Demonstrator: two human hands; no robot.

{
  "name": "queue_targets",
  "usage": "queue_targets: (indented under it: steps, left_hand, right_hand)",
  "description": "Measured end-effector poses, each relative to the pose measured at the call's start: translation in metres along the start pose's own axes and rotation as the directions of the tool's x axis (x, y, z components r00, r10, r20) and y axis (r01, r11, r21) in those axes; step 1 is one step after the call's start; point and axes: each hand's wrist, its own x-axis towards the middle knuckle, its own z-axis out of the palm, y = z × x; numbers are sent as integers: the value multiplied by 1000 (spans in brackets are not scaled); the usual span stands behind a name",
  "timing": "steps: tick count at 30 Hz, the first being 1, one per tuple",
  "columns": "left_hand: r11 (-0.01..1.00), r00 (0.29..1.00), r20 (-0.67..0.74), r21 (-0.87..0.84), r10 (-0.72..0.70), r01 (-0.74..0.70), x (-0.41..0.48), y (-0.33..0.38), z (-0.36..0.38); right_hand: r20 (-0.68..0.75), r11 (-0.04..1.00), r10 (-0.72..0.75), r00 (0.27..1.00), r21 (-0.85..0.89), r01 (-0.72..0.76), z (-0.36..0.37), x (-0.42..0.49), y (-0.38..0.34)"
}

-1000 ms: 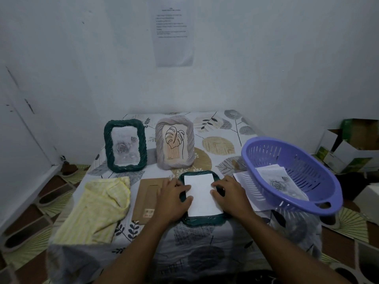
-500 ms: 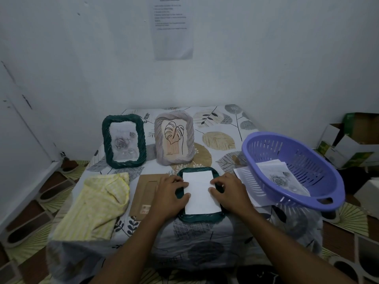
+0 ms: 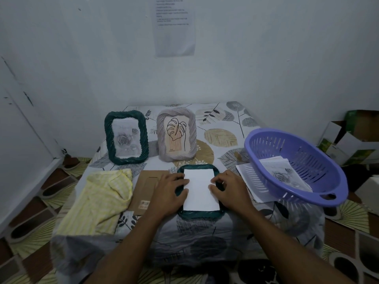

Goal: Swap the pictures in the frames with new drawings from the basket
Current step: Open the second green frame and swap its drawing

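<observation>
Green frame [image 3: 198, 214] lies face down, near centre, back open so the white sheet [image 3: 200, 189] can drop in. Left hand [image 3: 168, 193] and right hand [image 3: 230, 191]: fingers bent, tips together, pressing the sheet's side edges, likely squaring it. Backing board [image 3: 143, 185] parked left; barcode label unreadable. Basket [image 3: 313, 158] right, drawings [image 3: 285, 175] inside. Wall notice [image 3: 174, 27]: text too small.

The room is dim, with a cool grey-blue cast, and the light is soft, so the shadows have no hard edges. The white sheet [image 3: 200, 189] is the brightest spot and shows no glare. The wide lens bends the picture at its edges, and the print on the wall notice [image 3: 174, 27] is too blurred to read.
</observation>
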Motion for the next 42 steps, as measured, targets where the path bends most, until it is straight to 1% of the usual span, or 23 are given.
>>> queue_targets:
  steps: [12,19,22,24,26,29,31,33,37,42]
  left_hand:
    - [999,999,31,15,-44,43,0,6,-4]
    - [994,996,24,-62,-89,90,4,14,-11]
    - [995,996,-51,-63,-74,71,9,21,-22]
    - [996,991,-101,-22,-83,81,10,23,-33]
    - [989,985,-127,78,-119,129,8,14,-41]
    - [937,962,-129,226,-242,267,-2,-9,-47]
    - [902,937,-132,256,-323,347,-11,-19,-46]
    - [898,917,-162,199,-365,393,-16,-20,-44]
    - [898,891,-194,81,-411,432,-16,-17,-44]
    - [900,867,-248,-65,-433,431,-8,-6,-58]
  right_hand:
    - [-14,999,8,1000,32,-7,2,1,1]
    - [-25,998,15,1000,58,-13,1,1,1]
    - [-37,996,6,999,87,-3,0,1,0]
    - [-45,995,0,999,103,5,-2,1,-1]
    - [-45,995,0,999,102,5,-2,1,-2]
    - [-55,995,1,999,101,4,-1,2,-2]
    - [-55,995,8,998,102,-2,0,1,-2]
    - [-56,994,18,998,106,-12,-1,0,-2]
    - [-60,991,38,997,133,-30,-1,1,-2]
    - [-45,982,97,994,167,-88,-4,5,-4]
